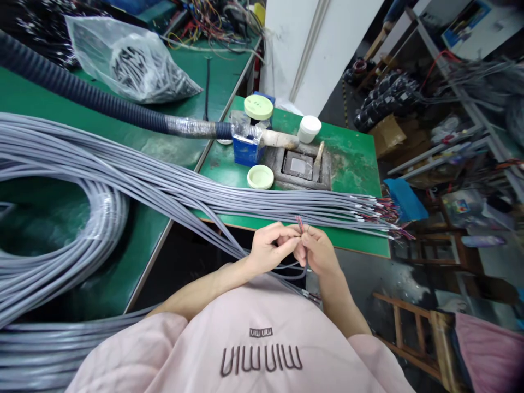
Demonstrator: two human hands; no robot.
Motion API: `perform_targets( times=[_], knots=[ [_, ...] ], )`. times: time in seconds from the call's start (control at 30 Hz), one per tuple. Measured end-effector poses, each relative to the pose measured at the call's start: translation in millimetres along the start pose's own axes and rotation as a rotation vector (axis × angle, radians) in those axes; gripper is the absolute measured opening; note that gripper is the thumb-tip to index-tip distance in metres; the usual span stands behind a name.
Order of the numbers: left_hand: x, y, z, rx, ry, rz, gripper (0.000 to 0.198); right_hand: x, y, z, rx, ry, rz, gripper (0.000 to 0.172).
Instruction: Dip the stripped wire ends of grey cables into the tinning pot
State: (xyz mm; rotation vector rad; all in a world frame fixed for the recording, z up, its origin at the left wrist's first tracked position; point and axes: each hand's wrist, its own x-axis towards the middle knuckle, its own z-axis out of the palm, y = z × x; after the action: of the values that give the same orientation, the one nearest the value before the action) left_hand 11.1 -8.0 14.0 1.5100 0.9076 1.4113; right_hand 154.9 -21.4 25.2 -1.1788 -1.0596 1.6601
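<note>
My left hand (272,248) and my right hand (317,252) meet in front of my chest, their fingertips pinching the end of a grey multi-core cable. A small tuft of thin coloured wires (300,222) sticks up between them. A long bundle of grey cables (172,177) runs across the green workbench (352,164), ending in stripped coloured wire ends (385,214) to the right of my hands. A large coil of the same cable (82,245) lies at the left.
Beyond the cables stand a metal pot-like block (298,165), white jars, a blue box (246,146), and a ribbed dark hose (82,90). A plastic bag of cable pieces (131,63) lies far left. A wooden stool (417,333) stands at lower right.
</note>
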Motion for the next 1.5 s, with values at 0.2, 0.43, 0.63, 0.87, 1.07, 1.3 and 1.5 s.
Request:
perform_targets(
  times=[0.2,0.43,0.63,0.87,1.07,1.3,1.5],
  knots=[
    [4,4,5.2,-0.431,0.055,-0.266,0.016,5,0,12,-0.094,0.217,-0.254,0.038],
    [10,3,4.0,-0.547,0.056,-0.483,0.029,3,-5,0,-0.522,0.360,-0.594,0.011],
    [13,-5,1.5,-0.594,0.030,-0.539,0.036,13,-10,-1,-0.595,0.373,-0.717,0.009],
    [15,-15,0.5,-0.719,0.069,-0.602,0.040,33,-20,13,-0.572,0.304,-0.683,0.011],
    [32,-24,-36.8,-0.237,0.093,-0.321,0.030,70,-42,13,-0.715,0.283,-0.695,0.019],
    [49,-57,-87.2,0.742,0.227,-0.020,0.012,141,-61,14,-0.960,0.200,-0.642,0.024],
    [48,-51,-86.7,0.366,0.248,0.013,0.016,181,-54,24,-1.205,0.142,-0.500,0.020]
  ],
)
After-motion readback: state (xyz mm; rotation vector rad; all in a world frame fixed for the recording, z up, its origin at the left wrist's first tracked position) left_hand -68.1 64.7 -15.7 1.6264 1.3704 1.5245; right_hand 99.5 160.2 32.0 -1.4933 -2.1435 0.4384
